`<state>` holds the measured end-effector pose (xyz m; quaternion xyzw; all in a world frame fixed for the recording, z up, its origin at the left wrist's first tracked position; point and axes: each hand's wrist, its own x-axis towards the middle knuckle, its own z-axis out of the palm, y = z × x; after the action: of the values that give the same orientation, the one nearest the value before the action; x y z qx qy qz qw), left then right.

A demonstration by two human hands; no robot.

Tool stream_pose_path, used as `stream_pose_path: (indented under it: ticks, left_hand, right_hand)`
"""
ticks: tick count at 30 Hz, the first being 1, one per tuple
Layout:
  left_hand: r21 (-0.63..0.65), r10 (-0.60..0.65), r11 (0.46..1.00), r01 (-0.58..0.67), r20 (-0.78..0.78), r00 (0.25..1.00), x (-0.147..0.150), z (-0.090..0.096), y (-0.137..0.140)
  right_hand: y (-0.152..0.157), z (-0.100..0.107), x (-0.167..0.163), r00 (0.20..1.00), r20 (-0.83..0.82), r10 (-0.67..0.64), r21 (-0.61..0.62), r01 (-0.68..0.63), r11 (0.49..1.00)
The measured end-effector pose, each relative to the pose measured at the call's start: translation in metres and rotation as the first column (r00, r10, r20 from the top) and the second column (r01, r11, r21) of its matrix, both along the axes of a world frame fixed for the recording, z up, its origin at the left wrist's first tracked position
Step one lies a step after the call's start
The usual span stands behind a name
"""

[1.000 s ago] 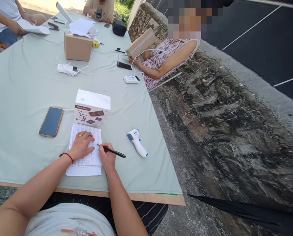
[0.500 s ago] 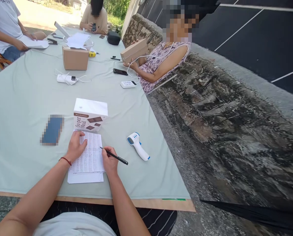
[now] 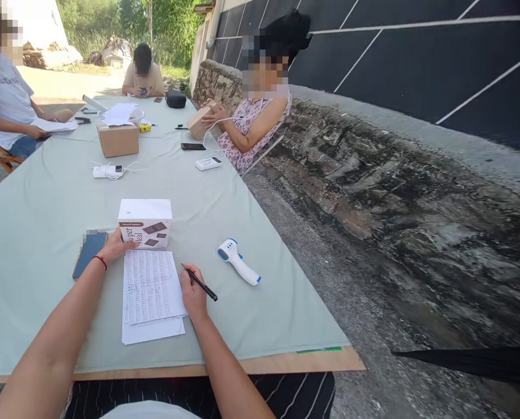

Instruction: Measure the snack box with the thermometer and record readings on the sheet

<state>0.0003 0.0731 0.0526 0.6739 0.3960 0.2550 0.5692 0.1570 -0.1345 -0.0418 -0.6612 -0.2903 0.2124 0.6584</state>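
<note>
**Action on 2 sides!**

Right hand [image 3: 194, 295] pinches a slim black pen [image 3: 204, 286] beside white printed paper sheets [image 3: 150, 291]; beyond, the nearer left hand [image 3: 115, 248], half-curled, touches a white-and-brown cardboard box [image 3: 150, 219] lying crosswise, rightward; firm hold unclear.

Bright daylight, glare on the far ground [image 3: 85, 83]

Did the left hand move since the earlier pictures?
Yes. Judged against the paper sheet, the left hand has moved forward and left, off the page to the lower left of the Super Meal box.
</note>
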Motion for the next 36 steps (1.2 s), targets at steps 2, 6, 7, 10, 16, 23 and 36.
stream_pose_path:
  ticks: [2,6,7,10,16,23,36]
  left_hand:
    - [-0.001,0.022,1.0,-0.022,-0.019,1.0,0.001,0.0,0.001]
    - [0.073,0.101,0.992,-0.1,-0.013,0.995,0.005,0.0,-0.004]
    - [0.095,0.11,0.989,-0.109,-0.002,0.994,0.006,0.001,-0.006]
    - [0.164,0.164,0.972,-0.167,0.03,0.986,0.012,0.004,-0.009]
    - [0.173,0.333,0.928,-0.331,0.016,0.943,0.018,0.008,-0.019]
    - [0.19,0.365,0.907,-0.375,0.087,0.927,0.014,-0.016,-0.047]
    - [0.198,0.31,0.923,-0.328,0.117,0.943,0.016,-0.03,-0.049]
  right_hand:
    - [0.003,0.0,0.0,0.999,-0.036,0.006,0.039,-0.005,0.999]
    - [0.007,0.002,0.0,0.997,-0.051,0.054,0.033,-0.052,0.998]
    - [0.007,0.002,0.0,0.997,-0.054,0.056,0.016,-0.055,0.998]
    - [0.008,0.003,0.0,0.994,-0.107,0.031,-0.009,-0.032,0.999]
    - [0.008,0.004,-0.001,0.999,-0.035,0.003,-0.029,-0.004,1.0]
    - [0.007,0.006,0.002,0.995,0.094,0.04,-0.066,-0.033,0.997]
    - [-0.013,0.027,0.041,0.852,0.383,0.357,-0.691,0.008,0.722]
